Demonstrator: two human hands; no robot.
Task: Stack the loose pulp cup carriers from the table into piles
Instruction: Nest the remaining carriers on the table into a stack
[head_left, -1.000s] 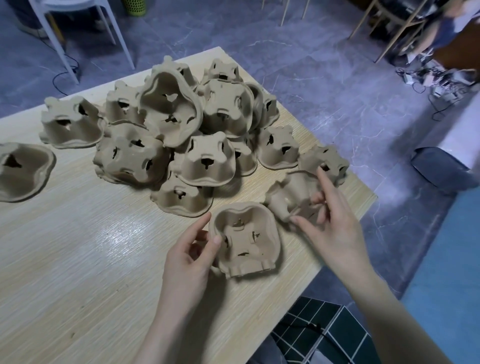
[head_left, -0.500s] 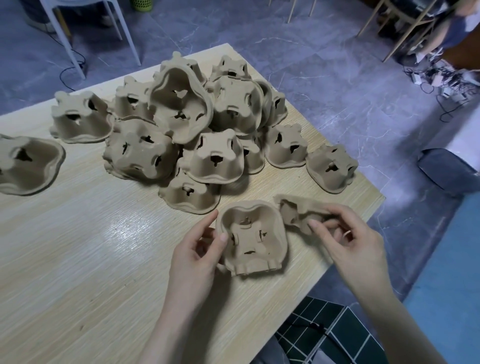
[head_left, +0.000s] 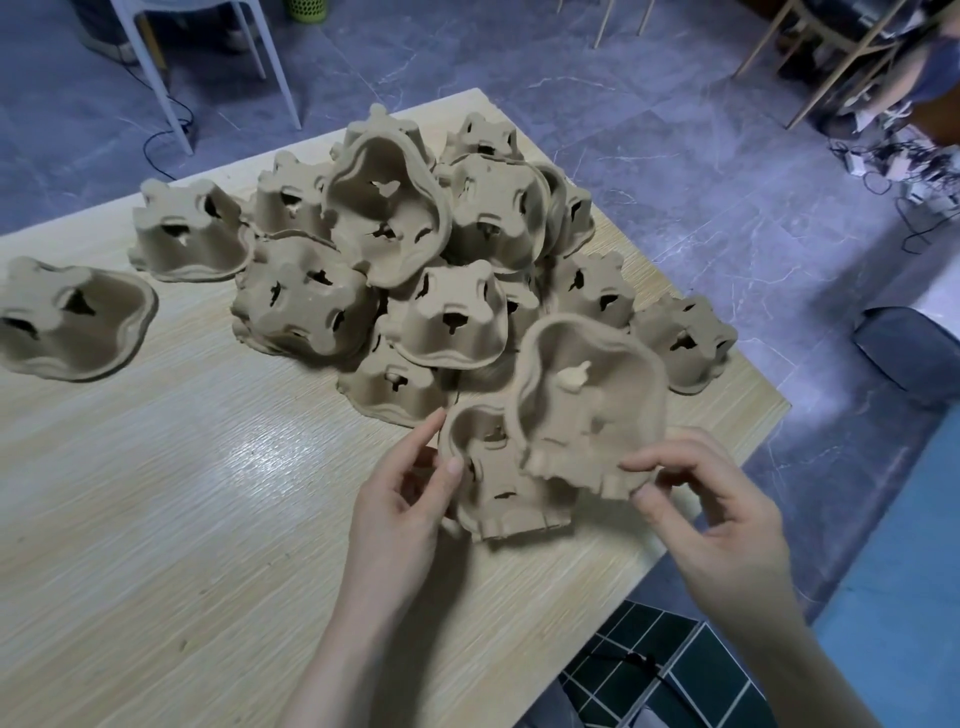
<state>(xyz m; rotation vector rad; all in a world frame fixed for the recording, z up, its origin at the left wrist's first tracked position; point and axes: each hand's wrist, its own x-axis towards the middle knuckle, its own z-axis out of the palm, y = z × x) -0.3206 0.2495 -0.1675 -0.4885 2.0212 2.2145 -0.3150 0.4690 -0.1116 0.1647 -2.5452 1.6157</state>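
The base carrier (head_left: 498, 488) rests cavity-up on the surface (head_left: 156, 519), at the near edge of the loose heap (head_left: 395, 270). The left hand (head_left: 410, 504) pinches its left rim between thumb and fingers; this appears to brace it so it does not slide when the next piece goes in. The right hand (head_left: 711, 499) grips the lower right rim of a second carrier (head_left: 592, 405), thumb and fingertips closed on the edge. That carrier is held cavity-up and tilted, overlapping the right half of the base carrier but not yet seated in it. The matching orientation suggests nesting is intended. Judged progress: early, as most carriers lie unsorted in the heap, many inverted. One separate carrier (head_left: 72, 322) lies well left of the heap. Next requirement: level the held carrier and align its cup pockets with those below before pressing down.
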